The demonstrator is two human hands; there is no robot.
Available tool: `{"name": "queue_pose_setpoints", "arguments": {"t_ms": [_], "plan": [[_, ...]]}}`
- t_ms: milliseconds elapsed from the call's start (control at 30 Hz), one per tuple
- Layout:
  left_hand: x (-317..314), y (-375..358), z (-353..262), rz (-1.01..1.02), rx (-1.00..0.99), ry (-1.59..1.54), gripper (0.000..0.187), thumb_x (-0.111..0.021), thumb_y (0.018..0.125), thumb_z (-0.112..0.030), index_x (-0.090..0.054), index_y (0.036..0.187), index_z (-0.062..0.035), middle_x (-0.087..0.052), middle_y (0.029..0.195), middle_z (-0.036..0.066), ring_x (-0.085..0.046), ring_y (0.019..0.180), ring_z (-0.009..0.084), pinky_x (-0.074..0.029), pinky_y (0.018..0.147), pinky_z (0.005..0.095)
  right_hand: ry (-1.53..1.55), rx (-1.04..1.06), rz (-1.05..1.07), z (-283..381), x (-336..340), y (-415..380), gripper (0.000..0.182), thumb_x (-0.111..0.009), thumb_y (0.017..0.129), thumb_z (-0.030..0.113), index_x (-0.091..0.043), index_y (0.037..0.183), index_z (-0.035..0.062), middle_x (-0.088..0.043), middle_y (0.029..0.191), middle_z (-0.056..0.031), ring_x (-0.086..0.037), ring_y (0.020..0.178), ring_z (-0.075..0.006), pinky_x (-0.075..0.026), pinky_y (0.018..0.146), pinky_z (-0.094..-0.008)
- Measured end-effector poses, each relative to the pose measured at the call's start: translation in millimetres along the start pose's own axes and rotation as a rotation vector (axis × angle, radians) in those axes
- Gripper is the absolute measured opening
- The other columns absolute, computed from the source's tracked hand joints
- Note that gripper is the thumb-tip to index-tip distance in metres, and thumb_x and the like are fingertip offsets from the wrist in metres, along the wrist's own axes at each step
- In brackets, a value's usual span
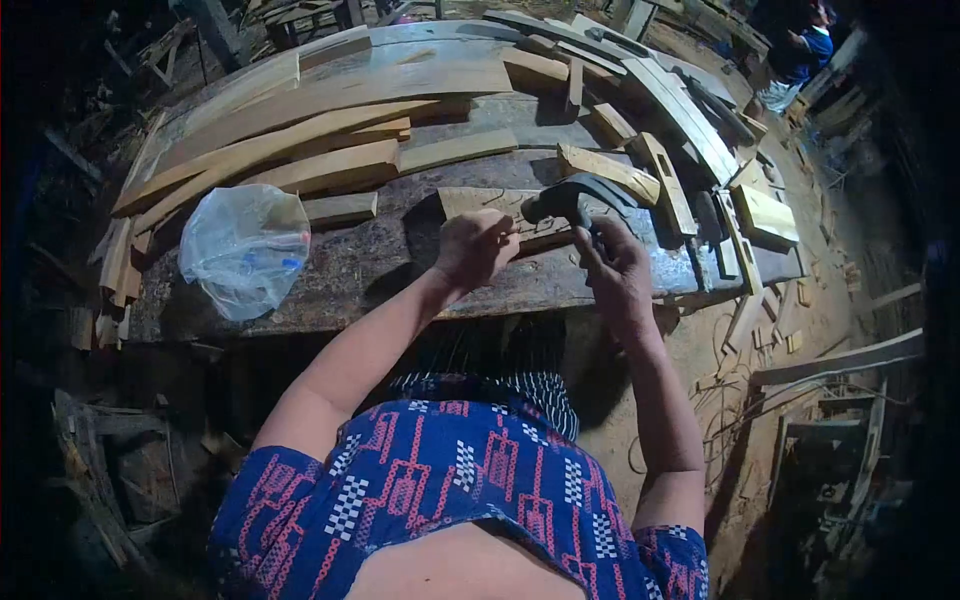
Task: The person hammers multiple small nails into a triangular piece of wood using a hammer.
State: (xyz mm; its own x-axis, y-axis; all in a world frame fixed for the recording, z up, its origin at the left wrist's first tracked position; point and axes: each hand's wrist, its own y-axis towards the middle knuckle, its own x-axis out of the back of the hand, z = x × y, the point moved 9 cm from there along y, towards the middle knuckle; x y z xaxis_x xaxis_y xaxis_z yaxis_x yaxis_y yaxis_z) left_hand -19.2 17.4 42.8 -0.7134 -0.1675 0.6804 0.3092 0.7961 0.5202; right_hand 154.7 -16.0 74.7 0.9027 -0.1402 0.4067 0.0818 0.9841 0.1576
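Note:
My right hand (620,270) is wrapped round the handle of a claw hammer (572,203), its dark head raised over a short wooden board (460,203) near the table's front edge. At the left part of that board is my left hand (478,245), fingers pinched together. Whatever sits between those fingertips is too small to make out. Thin dark marks, perhaps nails, show on the board beside the hammer head. A clear plastic bag (245,250) with something blue inside lies left of my left hand.
Long planks (330,100) cover the back and left of the worktable (340,265). Wooden blocks and a wooden hand plane (665,185) lie at the right. A person in blue (805,55) is far off at the upper right. Wood scraps litter the ground.

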Motion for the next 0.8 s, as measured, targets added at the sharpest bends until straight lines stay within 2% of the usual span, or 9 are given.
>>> {"name": "queue_pose_setpoints", "arguments": {"t_ms": [167, 333, 400, 433, 467, 567, 633, 700, 800], "plan": [[-2.5, 3.0, -0.3, -0.001, -0.018, -0.025, 0.011, -0.067, 0.071, -0.017, -0.063, 0.078, -0.0097, -0.063, 0.074, 0.01, -0.063, 0.067, 0.027, -0.049, 0.058, 0.0367, -0.257, -0.03, 0.1, -13.3, -11.0, 11.7, 0.022, -0.063, 0.085, 0.022, -0.061, 0.1, 0.0055, -0.061, 0.074, -0.0182, -0.062, 0.071, -0.0299, -0.045, 0.064, -0.035], [-2.0, 0.2, 6.1, 0.016, 0.11, -0.053, 0.01, -0.066, 0.07, -0.017, -0.064, 0.076, -0.0087, -0.063, 0.074, 0.01, -0.064, 0.068, 0.0266, -0.049, 0.058, 0.0361, -0.19, 0.097, 0.028, 30.4, -0.5, 8.9, 0.023, -0.06, 0.087, 0.026, -0.061, 0.099, 0.007, -0.062, 0.077, -0.018, -0.061, 0.075, -0.035, -0.045, 0.065, -0.0384], [0.1, 0.1, 5.8, -0.003, 0.108, -0.129, 0.011, -0.065, 0.071, -0.018, -0.064, 0.076, -0.0075, -0.063, 0.074, 0.01, -0.064, 0.068, 0.0272, -0.049, 0.059, 0.0364, -0.324, 0.149, -0.013, 39.5, -0.2, 9.1, 0.022, -0.06, 0.087, 0.026, -0.061, 0.1, 0.0078, -0.062, 0.082, -0.0182, -0.061, 0.077, -0.0359, -0.046, 0.066, -0.0392], [1.3, 0.5, 5.8, -0.009, 0.107, -0.129, 0.011, -0.065, 0.071, -0.018, -0.064, 0.076, -0.0075, -0.063, 0.074, 0.01, -0.064, 0.068, 0.0272, -0.049, 0.059, 0.0364, -0.374, 0.05, 0.062, 28.4, -6.2, 9.5, 0.022, -0.06, 0.086, 0.026, -0.06, 0.101, 0.0091, -0.062, 0.085, -0.0196, -0.06, 0.081, -0.0384, -0.045, 0.068, -0.0411], [1.5, 0.4, 3.5, 0.001, 0.079, -0.108, 0.012, -0.065, 0.072, -0.018, -0.064, 0.076, -0.0071, -0.063, 0.073, 0.011, -0.064, 0.068, 0.0276, -0.05, 0.06, 0.0362, -0.491, 0.118, 0.085, 25.8, -12.0, 7.3, 0.021, -0.063, 0.086, 0.019, -0.061, 0.103, 0.007, -0.057, 0.068, -0.0078, -0.051, 0.063, -0.0121, -0.041, 0.058, -0.0281], [-2.3, 0.1, 4.8, -0.001, 0.009, -0.129, 0.012, -0.065, 0.074, -0.018, -0.065, 0.078, -0.0063, -0.063, 0.072, 0.012, -0.064, 0.067, 0.028, -0.05, 0.06, 0.0355, -0.464, 0.02, 0.132, 20.1, -10.9, 12.4, 0.022, -0.063, 0.086, 0.021, -0.061, 0.102, 0.007, -0.058, 0.068, -0.0082, -0.051, 0.062, -0.0121, -0.041, 0.059, -0.0281], [3.5, 1.6, 0.0, -0.012, -0.027, -0.176, 0.013, -0.065, 0.074, -0.018, -0.065, 0.079, -0.0059, -0.063, 0.072, 0.013, -0.064, 0.066, 0.0281, -0.05, 0.06, 0.0349, -0.452, 0.167, 0.038, 42.3, -3.0, 12.3, 0.021, -0.063, 0.087, 0.02, -0.062, 0.102, 0.0052, -0.059, 0.069, -0.0056, -0.049, 0.063, -0.0101, -0.041, 0.059, -0.0262], [2.4, 1.8, 6.9, 0.101, 0.057, -0.176, 0.018, -0.065, 0.075, -0.021, -0.066, 0.083, -0.005, -0.064, 0.074, 0.014, -0.064, 0.068, 0.0276, -0.05, 0.061, 0.0345, -0.361, 0.16, 0.016, 49.5, 1.9, 10.3, 0.021, -0.063, 0.087, 0.019, -0.062, 0.102, 0.0041, -0.058, 0.069, -0.0034, -0.049, 0.063, -0.0089, -0.04, 0.059, -0.0252], [5.9, 0.8, 14.2, 0.12, 0.02, -0.15, 0.024, -0.06, 0.08, -0.026, -0.067, 0.086, -0.0037, -0.064, 0.076, 0.016, -0.064, 0.069, 0.0295, -0.05, 0.06, 0.0349, -0.233, 0.164, 0.009, 49.9, 4.5, 8.2, 0.022, -0.063, 0.088, 0.016, -0.061, 0.105, 0.0016, -0.055, 0.07, 0.0023, -0.046, 0.065, -0.0052, -0.038, 0.057, -0.022]]}}
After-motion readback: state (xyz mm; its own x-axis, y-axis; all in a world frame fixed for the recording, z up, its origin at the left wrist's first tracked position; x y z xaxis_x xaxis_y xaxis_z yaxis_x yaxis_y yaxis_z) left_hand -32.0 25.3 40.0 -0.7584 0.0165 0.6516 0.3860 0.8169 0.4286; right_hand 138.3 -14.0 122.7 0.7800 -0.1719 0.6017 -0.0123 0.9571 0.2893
